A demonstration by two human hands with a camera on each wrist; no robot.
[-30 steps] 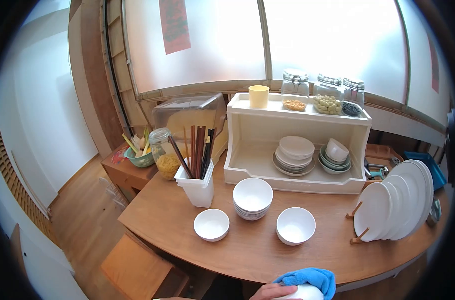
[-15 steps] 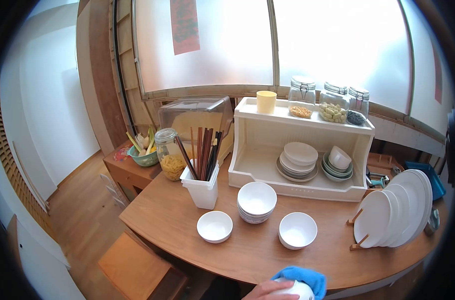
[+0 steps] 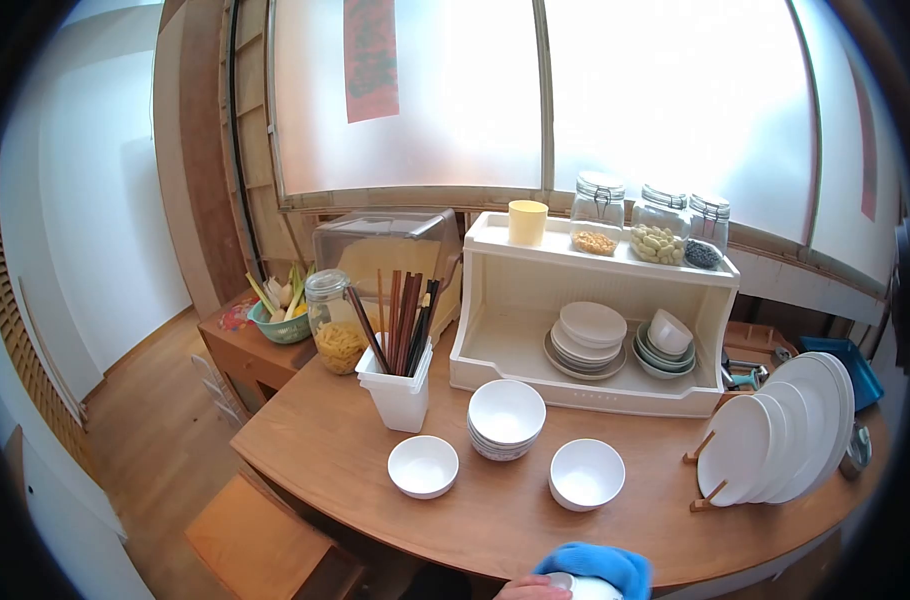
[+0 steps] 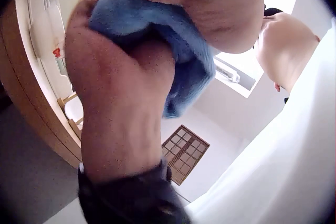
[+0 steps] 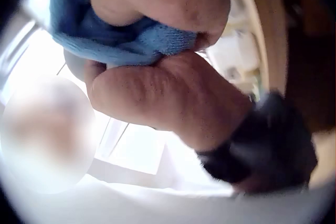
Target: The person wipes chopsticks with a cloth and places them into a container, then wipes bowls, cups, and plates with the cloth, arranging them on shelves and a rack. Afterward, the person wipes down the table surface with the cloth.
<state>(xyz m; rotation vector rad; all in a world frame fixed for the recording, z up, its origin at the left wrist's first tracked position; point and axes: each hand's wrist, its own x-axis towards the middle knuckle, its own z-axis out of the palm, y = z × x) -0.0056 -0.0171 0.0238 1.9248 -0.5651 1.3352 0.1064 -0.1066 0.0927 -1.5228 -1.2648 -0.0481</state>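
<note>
At the bottom edge of the head view my left hand (image 3: pixel 535 589) grips a white bowl (image 3: pixel 593 590), which is partly cut off by the frame. A blue cloth (image 3: pixel 605 562) wraps over the bowl's far and right side. My right hand (image 4: pixel 118 77) clutches this cloth in the left wrist view; the head view hides that hand behind cloth and bowl. The right wrist view has the cloth bunched between both hands, with my left hand (image 5: pixel 168 95) below it. On the table stand a small white bowl (image 3: pixel 423 467), a stack of bowls (image 3: pixel 507 415) and another white bowl (image 3: pixel 587 475).
A white holder of chopsticks (image 3: pixel 400 395) stands left of the bowls, beside a pasta jar (image 3: pixel 337 340). Behind is a cream shelf (image 3: pixel 595 400) with plates, bowls, jars and a yellow cup. White plates (image 3: pixel 740 450) stand in a wooden rack at right. A stool (image 3: pixel 260 540) is at lower left.
The head view has shifted, so the table things sit lower than half a second ago. The held bowl has turned a little in the left hand, with the cloth still over it.
</note>
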